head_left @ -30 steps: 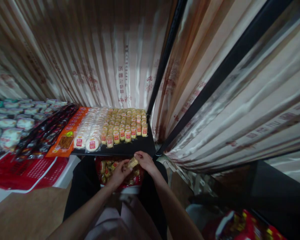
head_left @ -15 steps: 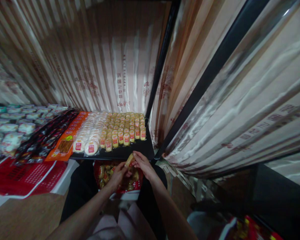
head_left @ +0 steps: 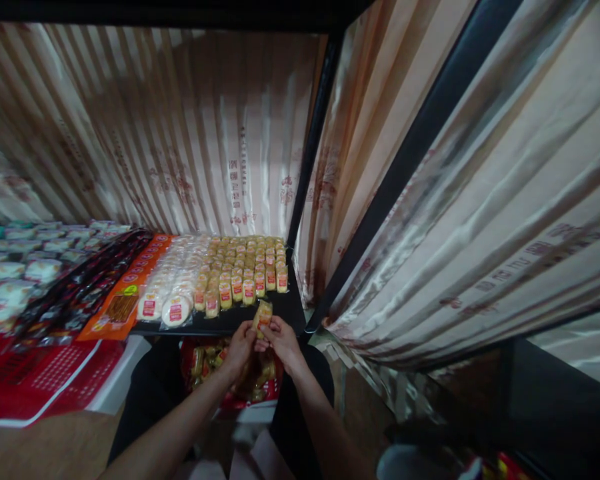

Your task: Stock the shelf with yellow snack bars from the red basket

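Note:
Between my two hands, a small wrapped snack (head_left: 263, 316) with a yellowish body and a red-and-yellow label is held up over my lap. My left hand (head_left: 241, 347) grips its left side, and my right hand (head_left: 282, 341) has its fingers closed on the right side. Below them, a red bag (head_left: 186, 373) lies open between my legs, with several similar wrapped snacks inside. Just beyond my hands, rows of the same wrapped snacks (head_left: 248, 288) stand on a black shelf (head_left: 210, 325).
Left of the rows lie round white packaged crackers (head_left: 175, 309), an orange packet (head_left: 120, 300), dark packets (head_left: 75, 287) and white wrapped packs (head_left: 10, 300). A red printed sheet (head_left: 45, 380) hangs at the shelf front. Black posts (head_left: 380, 220) and pleated curtains (head_left: 205, 153) enclose the space.
The wrapped snack has turned from a slant to nearly upright, so its label now shows. Both hands have come closer together around it. The camera view has tilted slightly up.

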The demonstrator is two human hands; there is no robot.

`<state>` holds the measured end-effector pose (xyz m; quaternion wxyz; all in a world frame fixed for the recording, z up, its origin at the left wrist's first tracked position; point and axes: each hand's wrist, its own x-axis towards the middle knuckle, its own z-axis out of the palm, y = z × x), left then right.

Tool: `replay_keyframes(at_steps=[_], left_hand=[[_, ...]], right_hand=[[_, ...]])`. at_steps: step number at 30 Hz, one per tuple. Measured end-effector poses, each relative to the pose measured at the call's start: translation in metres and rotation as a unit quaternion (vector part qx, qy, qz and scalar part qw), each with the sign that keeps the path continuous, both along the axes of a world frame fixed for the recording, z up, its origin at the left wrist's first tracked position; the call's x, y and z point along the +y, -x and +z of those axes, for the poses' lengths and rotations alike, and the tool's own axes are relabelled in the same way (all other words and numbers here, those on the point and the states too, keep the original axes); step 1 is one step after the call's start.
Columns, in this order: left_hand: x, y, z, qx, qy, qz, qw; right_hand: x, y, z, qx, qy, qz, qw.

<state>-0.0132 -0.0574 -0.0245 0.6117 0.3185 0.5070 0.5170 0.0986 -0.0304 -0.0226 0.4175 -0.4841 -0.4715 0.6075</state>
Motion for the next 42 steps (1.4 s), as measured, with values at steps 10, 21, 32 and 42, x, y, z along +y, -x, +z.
replay_keyframes(at_steps=[10, 21, 32, 42], left_hand=[[0.031, -0.018, 0.009, 0.327, -0.166, 0.015, 0.930], [0.063, -0.026, 0.012, 0.262, -0.131, -0.030, 0.956], [0.072, -0.025, 0.001, 0.279, -0.135, -0.044, 0.950], [0.072, -0.027, 0.000, 0.324, -0.141, -0.053, 0.934]], right_hand=[[0.049, -0.012, 0.017, -0.362, -0.145, -0.142, 0.910], [0.076, 0.000, 0.010, -0.452, -0.202, -0.193, 0.847], [0.088, 0.001, -0.015, -0.404, -0.272, -0.224, 0.844], [0.093, -0.004, -0.020, -0.386, -0.304, -0.325, 0.808]])
